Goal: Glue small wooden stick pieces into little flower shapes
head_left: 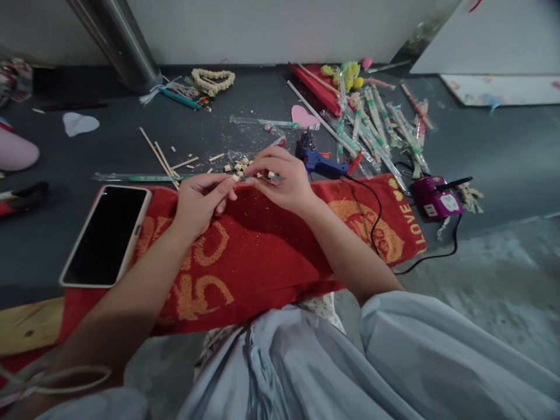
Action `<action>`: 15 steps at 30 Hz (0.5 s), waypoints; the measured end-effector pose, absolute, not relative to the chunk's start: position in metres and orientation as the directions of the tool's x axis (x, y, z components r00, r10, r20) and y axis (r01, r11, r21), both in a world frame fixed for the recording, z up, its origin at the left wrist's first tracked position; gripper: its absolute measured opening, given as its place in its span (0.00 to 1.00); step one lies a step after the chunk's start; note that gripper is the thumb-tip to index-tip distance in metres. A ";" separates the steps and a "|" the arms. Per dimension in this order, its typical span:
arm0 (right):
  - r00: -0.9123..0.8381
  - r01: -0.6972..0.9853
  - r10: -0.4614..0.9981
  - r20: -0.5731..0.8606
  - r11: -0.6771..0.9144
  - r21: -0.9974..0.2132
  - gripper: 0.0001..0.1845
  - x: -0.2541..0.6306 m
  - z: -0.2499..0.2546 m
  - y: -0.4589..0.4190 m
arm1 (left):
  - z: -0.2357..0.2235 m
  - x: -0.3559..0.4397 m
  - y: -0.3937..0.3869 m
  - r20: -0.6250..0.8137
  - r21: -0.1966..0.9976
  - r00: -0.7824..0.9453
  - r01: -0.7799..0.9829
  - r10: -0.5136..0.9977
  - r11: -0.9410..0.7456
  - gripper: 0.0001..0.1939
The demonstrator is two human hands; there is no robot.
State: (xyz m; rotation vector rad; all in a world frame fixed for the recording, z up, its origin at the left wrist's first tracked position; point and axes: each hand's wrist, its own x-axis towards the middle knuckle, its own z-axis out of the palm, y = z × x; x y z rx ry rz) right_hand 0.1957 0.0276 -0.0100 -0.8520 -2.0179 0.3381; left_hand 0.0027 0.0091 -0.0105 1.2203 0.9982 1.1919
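Note:
Over the far edge of a red towel (262,233), my left hand (201,201) pinches a small pale wooden piece (235,177) between thumb and fingers. My right hand (282,178) is curved close beside it, thumb and forefinger apart, with nothing visible between them. Just beyond both hands lies a pile of short cut wooden stick pieces (240,165), partly hidden by the right hand. A blue glue gun (321,162) rests on the dark table to the right of that hand.
A phone (106,236) lies on the towel at left. Thin sticks (158,153) and a wooden-bead heart (213,80) lie behind. Wrapped chopsticks (378,119) are heaped at back right. A purple power socket block (436,198) with a black cable stands at right. A metal post (118,44) rises at back left.

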 end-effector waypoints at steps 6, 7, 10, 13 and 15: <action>-0.412 0.492 0.646 0.642 0.751 -0.441 0.15 0.191 -0.020 0.030 | -0.013 0.002 0.009 0.060 0.994 0.152 -0.095 0.987 -0.046 0.11; -0.407 0.505 0.646 0.646 0.748 -0.431 0.14 0.191 -0.022 0.030 | -0.014 0.003 0.009 0.073 0.994 0.153 -0.096 0.986 -0.059 0.12; -0.390 0.534 0.632 0.669 0.748 -0.395 0.14 0.187 -0.024 0.028 | -0.016 0.003 0.009 0.110 0.990 0.135 -0.108 0.985 -0.096 0.15; -0.392 0.562 0.628 0.672 0.742 -0.366 0.14 0.186 -0.022 0.025 | -0.016 0.004 0.010 0.092 0.989 0.110 -0.128 0.990 -0.078 0.15; -0.388 0.586 0.651 0.652 0.721 -0.370 0.13 0.187 -0.019 0.024 | -0.015 0.004 0.011 0.039 0.988 0.108 -0.151 0.993 -0.023 0.13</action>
